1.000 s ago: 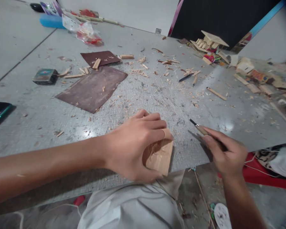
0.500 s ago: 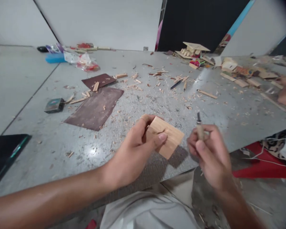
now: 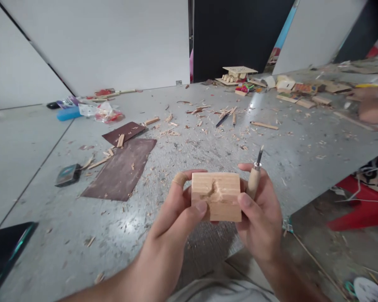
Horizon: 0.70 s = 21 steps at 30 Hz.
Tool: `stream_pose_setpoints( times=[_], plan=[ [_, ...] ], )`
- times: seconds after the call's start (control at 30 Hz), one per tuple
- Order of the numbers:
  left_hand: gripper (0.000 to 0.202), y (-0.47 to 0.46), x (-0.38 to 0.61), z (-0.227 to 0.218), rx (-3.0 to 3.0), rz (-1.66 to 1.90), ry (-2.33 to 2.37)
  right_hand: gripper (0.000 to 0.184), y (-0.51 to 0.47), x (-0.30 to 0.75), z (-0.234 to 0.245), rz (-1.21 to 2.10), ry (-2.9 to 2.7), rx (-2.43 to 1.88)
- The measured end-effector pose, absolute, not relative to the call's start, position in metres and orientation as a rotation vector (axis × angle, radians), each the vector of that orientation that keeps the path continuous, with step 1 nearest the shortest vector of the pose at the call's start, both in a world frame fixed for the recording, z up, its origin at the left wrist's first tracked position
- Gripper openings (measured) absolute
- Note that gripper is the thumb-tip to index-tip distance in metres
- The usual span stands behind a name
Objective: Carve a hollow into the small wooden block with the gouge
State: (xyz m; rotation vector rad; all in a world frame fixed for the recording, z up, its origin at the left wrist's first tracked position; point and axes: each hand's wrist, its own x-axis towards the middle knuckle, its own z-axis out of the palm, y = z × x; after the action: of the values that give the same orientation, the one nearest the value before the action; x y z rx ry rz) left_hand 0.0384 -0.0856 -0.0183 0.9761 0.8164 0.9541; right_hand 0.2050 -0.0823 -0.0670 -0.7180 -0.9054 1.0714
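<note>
A pale wooden block [image 3: 216, 196] with a carved hollow in its face is held up above the grey table [image 3: 189, 142]. My left hand [image 3: 176, 214] grips its left side, thumb on the front and a bandaged finger over the top corner. My right hand [image 3: 261, 209] holds the block's right edge with the thumb, and its fingers also clasp a carving knife [image 3: 255, 176] with a wooden handle, blade pointing up.
Two brown sandpaper sheets [image 3: 121, 167] lie at the left with wood scraps, near a small dark box [image 3: 67, 174]. Shavings cover the table middle. A black phone [image 3: 6, 247] sits bottom left. Another person's arm [image 3: 373, 110] rests at the far right. Wooden models [image 3: 237, 74] stand behind.
The block was pressed flat on the table under my left hand, then lifted. Now both hands hold it up facing me, and the knife hand has come in to its right side.
</note>
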Motion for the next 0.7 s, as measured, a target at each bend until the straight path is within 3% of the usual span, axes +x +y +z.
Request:
stream_pose_setpoints(
  times=[0.27, 0.43, 0.7],
  plan=[
    [0.051, -0.091, 0.038, -0.021, 0.903, 0.899, 0.825, 0.030, -0.086, 0.206, -0.068, 1.215, -0.870, -0.684],
    [0.061, -0.092, 0.039, -0.024, 0.879, 0.881, 0.779, 0.036, -0.091, 0.208, -0.077, 1.215, -0.826, -0.768],
    [0.057, -0.095, 0.036, -0.022, 0.848, 0.859, 0.779, 0.050, -0.098, 0.209, -0.068, 1.299, -0.768, -0.906]
  ],
)
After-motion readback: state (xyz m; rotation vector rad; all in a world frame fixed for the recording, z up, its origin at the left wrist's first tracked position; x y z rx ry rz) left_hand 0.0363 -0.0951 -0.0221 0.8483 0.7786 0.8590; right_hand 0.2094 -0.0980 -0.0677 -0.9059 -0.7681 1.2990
